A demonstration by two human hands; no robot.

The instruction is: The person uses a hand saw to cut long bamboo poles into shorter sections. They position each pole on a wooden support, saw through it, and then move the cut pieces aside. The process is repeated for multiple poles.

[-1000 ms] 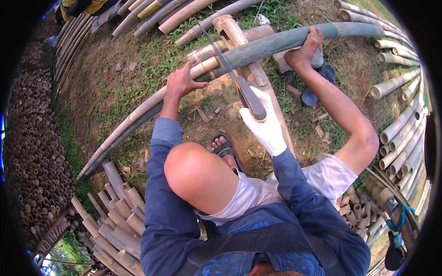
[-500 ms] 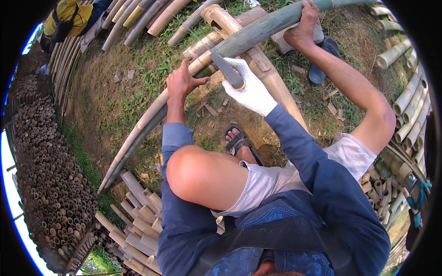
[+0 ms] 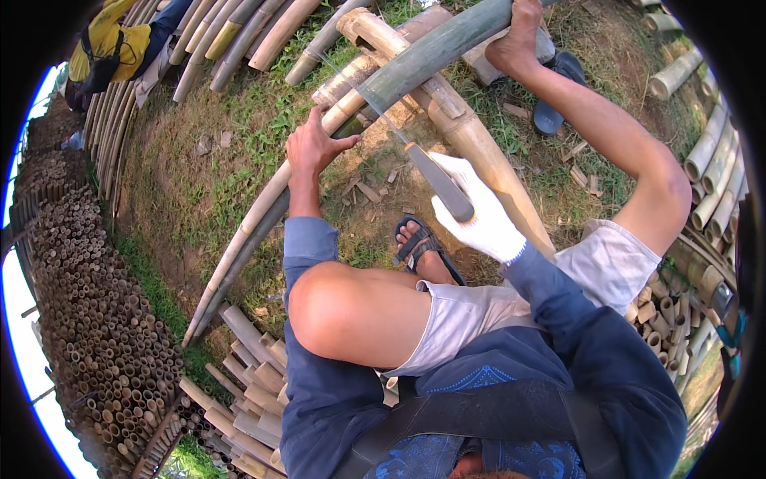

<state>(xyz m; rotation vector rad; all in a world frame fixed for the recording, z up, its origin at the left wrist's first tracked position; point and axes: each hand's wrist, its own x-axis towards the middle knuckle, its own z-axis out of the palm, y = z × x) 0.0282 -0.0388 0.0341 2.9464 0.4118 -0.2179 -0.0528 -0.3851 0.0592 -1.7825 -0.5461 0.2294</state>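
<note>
My right hand (image 3: 481, 214), in a white knitted glove, is closed round the grey handle of a handsaw (image 3: 440, 184). Its thin blade reaches up and left to the edge of a thick green bamboo pole (image 3: 447, 54). A pale, slender bamboo pole (image 3: 249, 220) runs from that spot down to the lower left, with a darker pole along its underside. My bare left hand (image 3: 309, 149) grips the pale pole left of the blade, thumb stuck out to the right. My bare foot (image 3: 517, 40) presses on the green pole at the upper right.
Beneath the green pole stands a thick tan bamboo support (image 3: 467, 132) with a crosspiece. A dark sandal (image 3: 548, 118) lies by a stone block (image 3: 487, 68). Stacked bamboo (image 3: 112, 343) fills the left side; more poles lie right and behind. Another person (image 3: 112, 48) is at the upper left.
My right hand has drawn the saw down and to the right, baring more of its blade. My left hand stays on the pale pole; the view has shifted slightly.
</note>
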